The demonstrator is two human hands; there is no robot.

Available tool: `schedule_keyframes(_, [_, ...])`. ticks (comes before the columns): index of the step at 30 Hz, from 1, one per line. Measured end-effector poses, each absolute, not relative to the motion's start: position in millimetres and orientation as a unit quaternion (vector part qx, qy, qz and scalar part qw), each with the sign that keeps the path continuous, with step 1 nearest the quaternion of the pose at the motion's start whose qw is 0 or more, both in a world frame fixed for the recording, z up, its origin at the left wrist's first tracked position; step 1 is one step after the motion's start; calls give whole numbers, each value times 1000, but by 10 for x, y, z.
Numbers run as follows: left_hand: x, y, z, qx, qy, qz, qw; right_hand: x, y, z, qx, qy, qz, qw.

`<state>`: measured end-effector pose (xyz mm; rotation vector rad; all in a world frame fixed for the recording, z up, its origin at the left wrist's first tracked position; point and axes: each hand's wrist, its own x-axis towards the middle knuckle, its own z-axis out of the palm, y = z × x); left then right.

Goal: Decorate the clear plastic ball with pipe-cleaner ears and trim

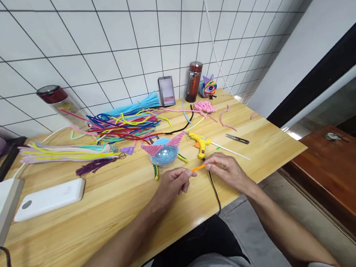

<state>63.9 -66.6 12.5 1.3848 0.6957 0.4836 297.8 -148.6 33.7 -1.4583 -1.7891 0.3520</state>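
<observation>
Between my two hands stretches a short orange pipe cleaner (198, 167). My left hand (177, 180) is closed, pinching its left end. At the other end, the fingers of my right hand (225, 169) are closed on it too. Just beyond my left hand sits a clear dome (165, 154) with blue coils inside and two pink pointed ears on top. Green-handled pliers (183, 158) lie partly hidden behind the dome. A yellow glue gun (201, 143) with a white glue stick in its back rests beyond my right hand.
Bundles of coloured pipe cleaners (124, 125) spread across the back. Thread snips (237, 139) lie at right. A phone (167, 91), two bottles (193, 81) and a finished colourful cat-eared ball (207, 87) stand near the wall. A power bank (50, 199) and power strip (6, 206) are at left.
</observation>
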Motion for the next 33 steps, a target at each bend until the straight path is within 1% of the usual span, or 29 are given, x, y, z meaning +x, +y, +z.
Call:
schedule_keyframes(2, [638, -661, 120, 614, 314, 217, 692, 3004, -1479, 337, -581, -695, 148, 397])
schedule_keyframes(5, [647, -654, 126, 600, 329, 222, 695, 3007, -1474, 355, -591, -692, 125, 396])
schedule_keyframes(11, [672, -668, 165, 599, 334, 232, 689, 2816, -1427, 396, -548, -741, 3, 387])
schedule_keyframes(13, [667, -688, 162, 622, 325, 249, 668, 2765, -1406, 405, -542, -747, -17, 385])
schedule_keyframes(15, [657, -711, 140, 674, 316, 277, 607, 2745, -1400, 419, -547, -746, -11, 381])
schedule_keyframes(19, [635, -734, 53, 793, 300, 322, 422, 2750, -1443, 461, -564, -735, 37, 376])
schedule_keyframes(21, [622, -725, 4, 827, 286, 329, 355, 2749, -1474, 477, -570, -727, 67, 376])
schedule_keyframes(25, [596, -679, -97, 869, 239, 351, 253, 2721, -1510, 476, -575, -713, 117, 383])
schedule_keyframes(29, [597, -634, -196, 869, 190, 430, 154, 2672, -1529, 444, -576, -705, 114, 398])
schedule_keyframes(33, [619, -625, -218, 862, 169, 463, 117, 2630, -1537, 410, -575, -702, 88, 410])
